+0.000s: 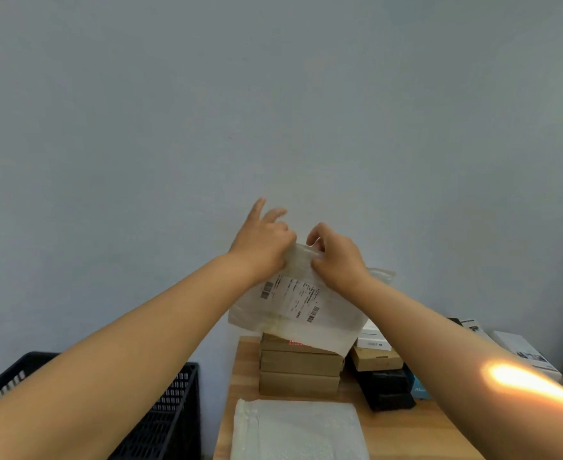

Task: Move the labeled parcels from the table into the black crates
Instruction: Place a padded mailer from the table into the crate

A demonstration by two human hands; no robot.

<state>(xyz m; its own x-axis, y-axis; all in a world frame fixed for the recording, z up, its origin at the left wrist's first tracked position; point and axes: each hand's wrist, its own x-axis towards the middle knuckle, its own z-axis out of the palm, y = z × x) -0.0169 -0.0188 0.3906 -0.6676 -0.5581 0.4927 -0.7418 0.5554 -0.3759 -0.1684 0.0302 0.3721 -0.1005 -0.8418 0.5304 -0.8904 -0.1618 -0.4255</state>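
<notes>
A white plastic parcel (298, 310) with a barcode label hangs in the air above the wooden table (403, 433). My left hand (262, 242) pinches its top edge on the left, with two fingers sticking up. My right hand (335, 252) grips the same top edge on the right. Below the parcel stands a stack of three brown cardboard boxes (300, 370). A white padded mailer (298, 429) lies flat at the table's near edge. A black crate (170, 410) stands low at the left of the table, partly behind my left forearm.
Right of the brown stack lie a tan box (378, 360), a white box (373, 340), black boxes (386, 390) and a teal box (419, 388). A white printed carton (522, 353) sits at the far right. A plain grey wall fills the background.
</notes>
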